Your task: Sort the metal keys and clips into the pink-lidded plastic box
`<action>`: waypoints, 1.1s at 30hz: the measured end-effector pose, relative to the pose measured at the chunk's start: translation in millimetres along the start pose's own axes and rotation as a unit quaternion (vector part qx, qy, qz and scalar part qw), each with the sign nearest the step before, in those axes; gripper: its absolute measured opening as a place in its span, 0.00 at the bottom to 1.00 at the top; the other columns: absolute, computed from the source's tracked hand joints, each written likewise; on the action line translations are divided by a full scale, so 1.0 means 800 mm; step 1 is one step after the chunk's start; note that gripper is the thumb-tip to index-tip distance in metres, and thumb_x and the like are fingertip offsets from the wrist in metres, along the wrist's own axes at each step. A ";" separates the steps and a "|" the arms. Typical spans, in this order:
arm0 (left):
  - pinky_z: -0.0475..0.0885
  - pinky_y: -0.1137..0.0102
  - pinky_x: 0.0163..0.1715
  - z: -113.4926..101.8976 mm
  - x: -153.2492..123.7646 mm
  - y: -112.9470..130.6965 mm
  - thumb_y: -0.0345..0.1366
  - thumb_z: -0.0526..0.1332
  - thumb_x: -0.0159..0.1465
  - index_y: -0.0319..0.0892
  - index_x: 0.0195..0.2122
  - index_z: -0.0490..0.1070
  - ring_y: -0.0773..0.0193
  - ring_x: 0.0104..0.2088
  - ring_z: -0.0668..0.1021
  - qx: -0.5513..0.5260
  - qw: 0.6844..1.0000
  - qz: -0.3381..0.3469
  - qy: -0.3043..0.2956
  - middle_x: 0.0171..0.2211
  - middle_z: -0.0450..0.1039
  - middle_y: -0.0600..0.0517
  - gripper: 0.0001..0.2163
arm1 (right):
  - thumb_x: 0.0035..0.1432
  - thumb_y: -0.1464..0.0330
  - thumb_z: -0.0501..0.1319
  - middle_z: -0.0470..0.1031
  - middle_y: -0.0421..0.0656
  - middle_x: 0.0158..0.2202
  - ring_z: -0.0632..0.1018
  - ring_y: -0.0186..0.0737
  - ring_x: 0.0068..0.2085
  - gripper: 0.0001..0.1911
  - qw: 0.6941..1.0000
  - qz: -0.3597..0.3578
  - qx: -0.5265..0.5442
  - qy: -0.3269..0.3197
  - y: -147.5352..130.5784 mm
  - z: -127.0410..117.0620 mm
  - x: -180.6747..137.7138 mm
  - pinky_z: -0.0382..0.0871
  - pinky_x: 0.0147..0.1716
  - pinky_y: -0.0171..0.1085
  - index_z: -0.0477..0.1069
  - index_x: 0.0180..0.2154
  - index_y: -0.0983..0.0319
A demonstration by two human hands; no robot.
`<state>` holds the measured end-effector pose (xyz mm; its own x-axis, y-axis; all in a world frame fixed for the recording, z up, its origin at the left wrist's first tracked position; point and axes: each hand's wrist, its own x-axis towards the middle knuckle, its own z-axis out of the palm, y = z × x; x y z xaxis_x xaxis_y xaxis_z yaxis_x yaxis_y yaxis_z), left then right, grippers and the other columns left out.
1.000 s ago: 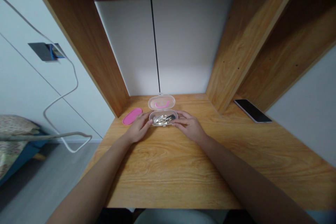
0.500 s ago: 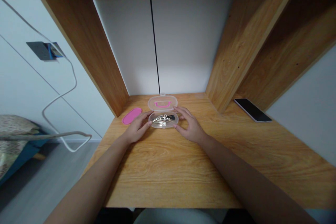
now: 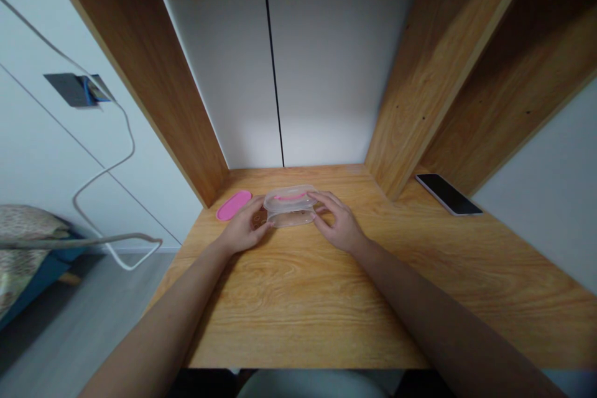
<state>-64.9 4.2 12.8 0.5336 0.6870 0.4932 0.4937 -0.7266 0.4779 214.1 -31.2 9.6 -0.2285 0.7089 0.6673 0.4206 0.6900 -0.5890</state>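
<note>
Near the back of the wooden table [image 3: 298, 305], a clear oval box [image 3: 293, 219] sits between left hand [image 3: 245, 224] and right hand [image 3: 340, 224], its lid [image 3: 303, 190] with pink handle [image 3: 290, 198] tilted over it, partly open; what is inside I cannot make out. Both hands have thumb and fingers spread around the ends of the box. A pink oval piece [image 3: 234, 205] lies beside the left hand; a phone [image 3: 448, 194] rests farther right, near the wall [image 3: 550, 199].

Phone [image 3: 448, 194], dark-screened: lies on wooden desk [image 3: 298, 305], right. Cable [image 3: 132, 137], white: hangs in bends, left. Wall plate [image 3: 66, 89], grey: upper left. Bedding [image 3: 28, 222], patterned: far left.
</note>
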 end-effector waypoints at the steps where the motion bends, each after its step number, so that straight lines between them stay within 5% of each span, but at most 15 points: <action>1: 0.70 0.56 0.56 0.000 0.000 0.000 0.39 0.61 0.64 0.41 0.59 0.66 0.50 0.54 0.74 0.006 1.000 0.000 0.003 0.55 0.71 0.41 0.22 | 0.63 0.71 0.59 0.73 0.46 0.55 0.76 0.44 0.53 0.25 1.000 -0.002 -0.006 -0.002 0.001 0.000 0.000 0.78 0.48 0.43 0.67 0.61 0.51; 33: 0.66 0.56 0.64 -0.005 -0.002 -0.003 0.37 0.58 0.67 0.43 0.62 0.66 0.53 0.63 0.70 0.060 0.992 -0.003 0.108 0.63 0.65 0.44 0.21 | 0.64 0.70 0.59 0.73 0.44 0.60 0.75 0.44 0.59 0.22 0.995 -0.045 -0.085 0.008 0.010 0.005 -0.006 0.70 0.61 0.46 0.71 0.58 0.53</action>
<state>-69.7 4.8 14.3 0.3774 0.6687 0.6406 0.5816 -0.7095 0.3980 215.4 -28.1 0.2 -0.2576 0.6424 0.7217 0.5414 0.7147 -0.4428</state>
